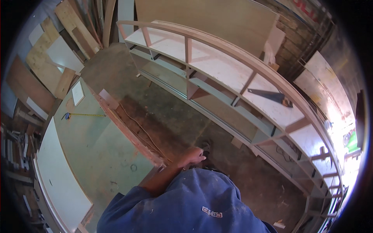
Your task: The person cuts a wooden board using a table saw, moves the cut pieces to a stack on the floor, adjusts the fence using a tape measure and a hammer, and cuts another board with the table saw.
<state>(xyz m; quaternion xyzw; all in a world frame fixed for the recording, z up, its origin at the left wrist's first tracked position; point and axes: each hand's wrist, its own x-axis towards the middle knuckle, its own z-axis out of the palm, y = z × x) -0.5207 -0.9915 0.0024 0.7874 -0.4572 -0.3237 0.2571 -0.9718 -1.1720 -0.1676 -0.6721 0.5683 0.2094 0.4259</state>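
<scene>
My left hand point(193, 156) hangs low in the middle, its fingers curled; whether anything is in them I cannot make out. It is beside the rough reddish edge point(138, 143) of a green-topped workbench point(108, 163). On that bench lie a blue tape measure point(67, 115) with its yellow blade pulled out and a small white board point(77, 93). My right hand is out of view, and my blue clothing fills the bottom middle.
A long wooden shelving frame point(217, 42) curves across the back and right, with a handsaw point(264, 94) on its white shelf. Boards point(39, 62) lean at the upper left. A cord point(136, 122) runs along the bench's side above the concrete floor point(105, 66).
</scene>
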